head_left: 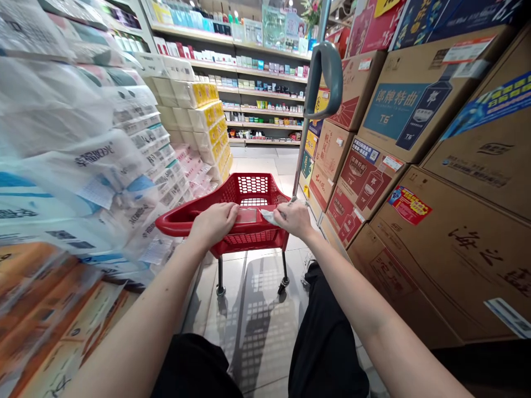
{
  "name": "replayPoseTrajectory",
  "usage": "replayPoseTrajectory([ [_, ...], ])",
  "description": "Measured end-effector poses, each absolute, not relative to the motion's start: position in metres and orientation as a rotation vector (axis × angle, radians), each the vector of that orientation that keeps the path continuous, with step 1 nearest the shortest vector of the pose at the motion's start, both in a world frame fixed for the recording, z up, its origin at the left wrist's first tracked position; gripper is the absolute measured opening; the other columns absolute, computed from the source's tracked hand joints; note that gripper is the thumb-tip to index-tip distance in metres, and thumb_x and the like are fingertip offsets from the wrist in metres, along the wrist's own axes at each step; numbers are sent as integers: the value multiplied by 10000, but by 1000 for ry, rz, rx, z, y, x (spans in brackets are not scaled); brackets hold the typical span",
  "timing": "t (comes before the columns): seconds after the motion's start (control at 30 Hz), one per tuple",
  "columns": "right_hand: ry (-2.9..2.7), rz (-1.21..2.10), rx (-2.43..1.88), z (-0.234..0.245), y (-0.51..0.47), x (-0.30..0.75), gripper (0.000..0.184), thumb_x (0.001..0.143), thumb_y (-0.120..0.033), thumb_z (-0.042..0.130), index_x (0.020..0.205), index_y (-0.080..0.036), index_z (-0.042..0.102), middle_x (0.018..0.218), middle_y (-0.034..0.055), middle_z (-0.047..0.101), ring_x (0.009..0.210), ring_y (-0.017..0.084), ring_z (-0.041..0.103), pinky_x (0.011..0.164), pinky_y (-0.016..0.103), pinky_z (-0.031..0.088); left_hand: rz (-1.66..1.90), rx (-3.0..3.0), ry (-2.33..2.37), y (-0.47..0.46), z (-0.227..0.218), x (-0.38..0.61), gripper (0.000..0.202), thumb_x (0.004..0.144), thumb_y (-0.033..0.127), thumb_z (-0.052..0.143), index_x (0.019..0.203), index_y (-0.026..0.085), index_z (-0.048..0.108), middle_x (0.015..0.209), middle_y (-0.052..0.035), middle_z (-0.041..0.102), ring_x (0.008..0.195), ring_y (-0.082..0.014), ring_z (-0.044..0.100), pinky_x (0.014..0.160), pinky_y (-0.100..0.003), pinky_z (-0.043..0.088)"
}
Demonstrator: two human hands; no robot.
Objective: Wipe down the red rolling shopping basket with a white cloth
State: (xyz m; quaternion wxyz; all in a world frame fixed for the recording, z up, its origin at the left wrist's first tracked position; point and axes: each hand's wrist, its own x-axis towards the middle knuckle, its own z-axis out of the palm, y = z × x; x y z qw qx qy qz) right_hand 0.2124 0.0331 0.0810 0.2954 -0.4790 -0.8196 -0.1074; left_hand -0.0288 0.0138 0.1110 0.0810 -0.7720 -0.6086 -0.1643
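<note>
Two hands: L hand [214, 224] and R hand [293, 219] both closed, fingers curled down over the handle [178, 224] of a red plastic shopping cart [257, 185] – held apart, not pressed together.

R hand, detail: white tissue [269, 217] sticks out from under the fingers toward L hand, lying against the handle; exact pinch hidden, cannot tell.

Cart position: mid-aisle on pale floor tiles [257, 326], in front of the person's black trousers [327, 342], two black casters [221, 290] visible.

Cart axis: long axis runs fwd, away from the person, down the aisle toward far shelving; handle lies crosswise, nearest the body.

Stage shown: both hands on cart, neither hand on any stock. Cart contents: only red mesh visible, rest hidden by angle – cannot tell.

Pole: metal pole [302, 149] rises just beyond R hand, topped by a curved grey grip [326, 80]; join to cart not clear.

R side: stacked cardboard cartons of T6 liquor [415, 105], close beside the aisle.

L side: plastic-wrapped tissue packs [83, 138] piled high, yellow-labelled cartons [199, 119] beyond.

Background: retail shelves [257, 94] w/ small boxed goods, well ahead of cart.
</note>
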Motion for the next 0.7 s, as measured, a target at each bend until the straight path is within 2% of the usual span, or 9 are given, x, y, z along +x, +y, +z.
replayPoseTrajectory([
  [0.1,-2237,-241,-1323,88,42,227,376,924,-369,386,714,-184,638,691,7,642,634,122,519,599,252,235,-406,-2209,-2000,18,106,-29,551,898,572,181,1020,278,632,1039,-65,668,860,-248,638,712,-363,442],
  [0.2,-2260,-216,-1390,93,49,233,375,923,-377,391,721,-194,649,704,3,651,656,128,522,589,253,218,-360,-2245,-2008,22,105,-25,594,882,613,179,1061,265,625,1049,-81,667,848,-251,644,732,-369,446],
  [0.37,-2300,-120,-1476,98,61,233,414,931,-391,357,711,-201,652,694,-3,650,663,133,515,585,250,216,-257,-2497,-1997,37,113,-34,649,878,616,148,1155,245,603,1130,-66,668,1007,-246,618,833,-334,437],
  [0.5,-2311,-119,-1478,96,72,232,433,936,-412,339,744,-200,664,732,6,661,701,147,522,593,251,222,-189,-2410,-2144,49,112,-38,715,889,580,60,1240,211,563,1224,-92,627,1100,-274,585,893,-355,420],
  [0.6,-2341,-119,-1487,95,79,236,432,942,-406,335,788,-197,680,787,20,674,767,163,541,641,257,260,-147,-2354,-2179,48,110,-31,722,891,570,48,1230,192,561,1204,-121,633,1066,-284,603,877,-371,429],
  [0.7,-2377,-142,-1445,94,83,243,423,950,-378,335,806,-191,686,839,32,683,840,173,550,766,277,300,-94,-2384,-2157,42,113,-24,718,890,575,42,1206,185,555,1178,-130,643,1044,-276,611,864,-373,437],
])
